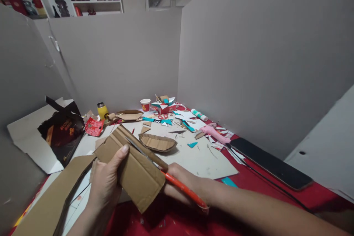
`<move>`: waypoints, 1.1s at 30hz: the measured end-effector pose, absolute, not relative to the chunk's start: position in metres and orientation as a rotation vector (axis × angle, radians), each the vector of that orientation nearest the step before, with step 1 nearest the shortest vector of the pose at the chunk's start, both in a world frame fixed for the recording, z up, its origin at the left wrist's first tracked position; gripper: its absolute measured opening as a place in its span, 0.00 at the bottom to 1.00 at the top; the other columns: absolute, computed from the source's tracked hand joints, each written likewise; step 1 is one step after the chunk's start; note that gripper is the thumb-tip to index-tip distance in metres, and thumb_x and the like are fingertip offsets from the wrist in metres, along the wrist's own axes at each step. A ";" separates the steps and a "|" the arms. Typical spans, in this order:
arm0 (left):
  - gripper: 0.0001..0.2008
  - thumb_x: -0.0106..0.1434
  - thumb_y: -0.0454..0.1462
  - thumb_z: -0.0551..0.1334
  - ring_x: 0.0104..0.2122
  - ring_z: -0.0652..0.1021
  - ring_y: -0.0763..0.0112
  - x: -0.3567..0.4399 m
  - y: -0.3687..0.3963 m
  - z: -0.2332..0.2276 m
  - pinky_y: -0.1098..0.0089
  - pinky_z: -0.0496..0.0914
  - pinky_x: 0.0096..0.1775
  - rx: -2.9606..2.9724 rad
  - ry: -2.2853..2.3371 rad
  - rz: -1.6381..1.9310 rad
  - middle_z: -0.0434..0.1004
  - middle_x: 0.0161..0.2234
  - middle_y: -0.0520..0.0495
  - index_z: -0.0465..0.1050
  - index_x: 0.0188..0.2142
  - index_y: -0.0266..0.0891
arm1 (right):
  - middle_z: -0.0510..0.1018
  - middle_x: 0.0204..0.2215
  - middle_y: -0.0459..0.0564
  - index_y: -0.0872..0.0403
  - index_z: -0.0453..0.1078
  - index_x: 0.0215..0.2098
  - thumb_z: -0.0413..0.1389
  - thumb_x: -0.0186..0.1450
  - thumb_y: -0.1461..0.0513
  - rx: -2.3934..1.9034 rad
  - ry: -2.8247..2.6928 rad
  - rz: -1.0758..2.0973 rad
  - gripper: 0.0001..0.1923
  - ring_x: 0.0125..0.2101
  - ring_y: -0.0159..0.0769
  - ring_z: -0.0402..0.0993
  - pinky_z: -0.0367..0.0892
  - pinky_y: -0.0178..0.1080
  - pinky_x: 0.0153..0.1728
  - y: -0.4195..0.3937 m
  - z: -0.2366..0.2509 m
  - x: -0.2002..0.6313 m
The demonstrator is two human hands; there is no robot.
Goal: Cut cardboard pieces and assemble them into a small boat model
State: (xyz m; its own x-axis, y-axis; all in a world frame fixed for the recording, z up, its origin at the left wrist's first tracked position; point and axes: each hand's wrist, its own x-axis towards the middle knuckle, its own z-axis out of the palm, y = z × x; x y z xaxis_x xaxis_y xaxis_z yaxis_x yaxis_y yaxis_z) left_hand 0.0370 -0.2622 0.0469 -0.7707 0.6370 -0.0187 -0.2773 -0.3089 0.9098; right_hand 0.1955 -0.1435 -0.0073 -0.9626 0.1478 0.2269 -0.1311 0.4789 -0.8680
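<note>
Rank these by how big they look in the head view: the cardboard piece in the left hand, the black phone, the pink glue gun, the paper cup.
1. cardboard piece, though being nearest the camera inflates it
2. black phone
3. pink glue gun
4. paper cup, farthest away, so truly unsure

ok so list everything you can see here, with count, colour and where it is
cardboard piece: one, brown, held up near centre
scissors: one, orange handles, blades across the cardboard piece
curved cardboard shape: one, brown, mid table
glue gun: one, pink, right of centre
phone: one, black, right edge on the red tablecloth
paper cup: one, white and red, far side
bottle: one, yellow, far left
glue stick: one, white and green, far right
black bag: one, on the left
paper scraps: many, teal, white, red, scattered
left hand: grips the cardboard piece
right hand: holds the scissors
</note>
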 end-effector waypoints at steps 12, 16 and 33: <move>0.19 0.43 0.39 0.76 0.24 0.79 0.70 0.018 -0.269 0.062 0.73 0.74 0.27 0.479 1.349 2.080 0.82 0.28 0.51 0.77 0.35 0.37 | 0.65 0.24 0.43 0.58 0.67 0.27 0.54 0.64 0.57 -0.045 -2.336 1.625 0.13 0.26 0.29 0.61 0.63 0.31 0.28 -0.160 -0.010 0.191; 0.18 0.40 0.37 0.76 0.20 0.76 0.74 0.008 -0.271 0.068 0.76 0.72 0.24 0.463 1.388 2.104 0.80 0.24 0.54 0.74 0.31 0.38 | 0.71 0.27 0.45 0.59 0.71 0.34 0.56 0.64 0.55 -0.033 -2.392 1.526 0.13 0.31 0.34 0.68 0.67 0.33 0.34 -0.159 -0.009 0.191; 0.16 0.43 0.39 0.75 0.22 0.76 0.75 0.017 -0.271 0.063 0.78 0.71 0.25 0.578 1.392 2.062 0.80 0.26 0.54 0.77 0.31 0.38 | 0.77 0.34 0.48 0.58 0.74 0.39 0.56 0.65 0.56 0.088 -2.246 1.648 0.13 0.34 0.36 0.72 0.69 0.34 0.37 -0.163 0.001 0.190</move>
State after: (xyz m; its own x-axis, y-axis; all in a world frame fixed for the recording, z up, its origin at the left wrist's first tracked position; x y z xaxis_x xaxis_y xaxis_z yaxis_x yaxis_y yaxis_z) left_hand 0.0175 -0.2710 0.0631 -0.7385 0.6735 0.0325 -0.2215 -0.2877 0.9318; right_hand 0.1897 -0.1626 0.0010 -0.9360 0.1558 0.3155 -0.2542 0.3207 -0.9124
